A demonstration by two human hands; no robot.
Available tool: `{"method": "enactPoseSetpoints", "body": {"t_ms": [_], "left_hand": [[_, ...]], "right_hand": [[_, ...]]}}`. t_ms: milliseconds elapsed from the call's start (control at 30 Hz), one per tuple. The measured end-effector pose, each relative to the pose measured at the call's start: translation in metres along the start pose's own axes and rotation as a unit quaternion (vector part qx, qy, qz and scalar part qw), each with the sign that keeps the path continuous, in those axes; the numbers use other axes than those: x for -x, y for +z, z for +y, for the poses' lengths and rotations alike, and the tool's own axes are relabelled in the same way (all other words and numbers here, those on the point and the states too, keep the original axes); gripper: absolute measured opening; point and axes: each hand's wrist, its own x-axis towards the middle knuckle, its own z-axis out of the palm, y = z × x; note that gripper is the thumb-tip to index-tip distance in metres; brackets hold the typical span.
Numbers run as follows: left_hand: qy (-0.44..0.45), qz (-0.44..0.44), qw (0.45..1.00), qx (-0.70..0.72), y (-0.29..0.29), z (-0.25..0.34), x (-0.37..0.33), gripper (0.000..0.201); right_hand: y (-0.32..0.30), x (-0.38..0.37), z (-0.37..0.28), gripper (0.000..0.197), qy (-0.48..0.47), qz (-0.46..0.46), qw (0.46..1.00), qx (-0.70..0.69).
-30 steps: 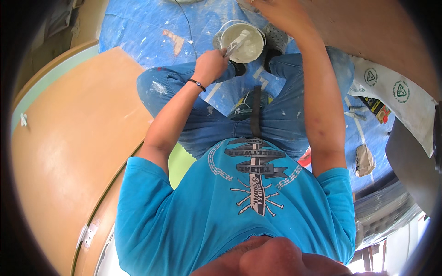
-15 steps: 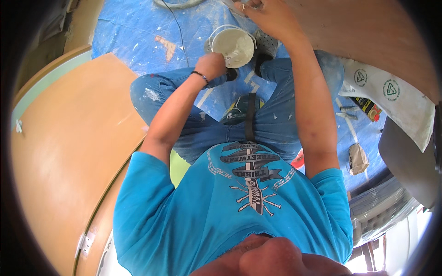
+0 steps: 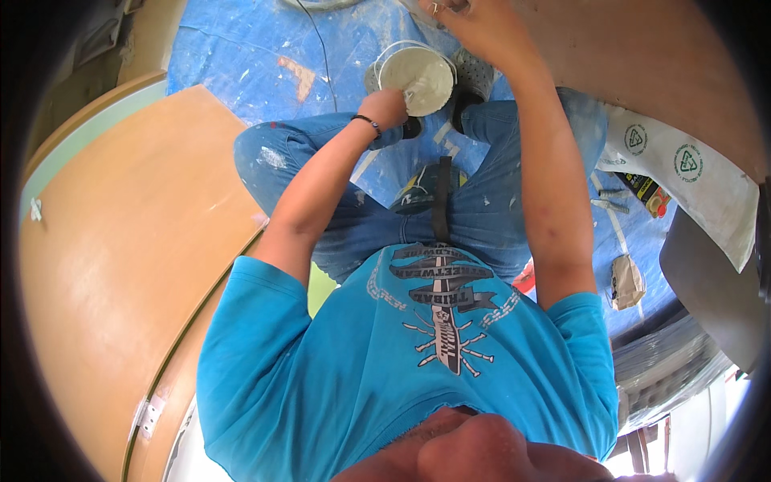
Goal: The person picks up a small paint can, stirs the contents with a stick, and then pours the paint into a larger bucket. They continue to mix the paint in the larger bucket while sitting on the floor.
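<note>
A white bucket (image 3: 430, 76) with a thin wire handle stands between my feet, with pale, wet-looking paste smeared inside. My left hand (image 3: 384, 108) is closed at its near left rim, wearing a dark beaded bracelet. Whatever its fingers hold is hidden behind the knuckles. At the top edge of the view, beside the brown wooden panel (image 3: 642, 64), my right hand (image 3: 486, 32) reaches forward with curled fingers and a ring. The picture's edge cuts it off, so what it grips cannot be made out.
Blue sheeting (image 3: 233, 48), spotted with white, covers the floor. A light wooden panel (image 3: 128, 241) stands at the left. To the right are a white plastic bag (image 3: 699, 169), a dark package (image 3: 646, 193) and a small paper bag (image 3: 626, 285). A black cable (image 3: 325, 56) crosses the sheeting.
My left hand has moved slightly right and up, further over the bucket's rim. The right hand stays curled by the brown panel. The whole view has shifted slightly.
</note>
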Motion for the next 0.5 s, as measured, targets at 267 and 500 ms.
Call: {"method": "enactPoseSetpoints", "body": {"t_ms": [267, 500], "left_hand": [[0.016, 0.041, 0.999, -0.029, -0.036, 0.015, -0.011, 0.024], [-0.004, -0.003, 1.0, 0.018, 0.006, 0.013, -0.01, 0.026]], "right_hand": [[0.001, -0.001, 0.0, 0.043, 0.022, -0.024, 0.998, -0.049], [0.0, -0.003, -0.001, 0.045, 0.025, -0.024, 0.999, 0.019]]}}
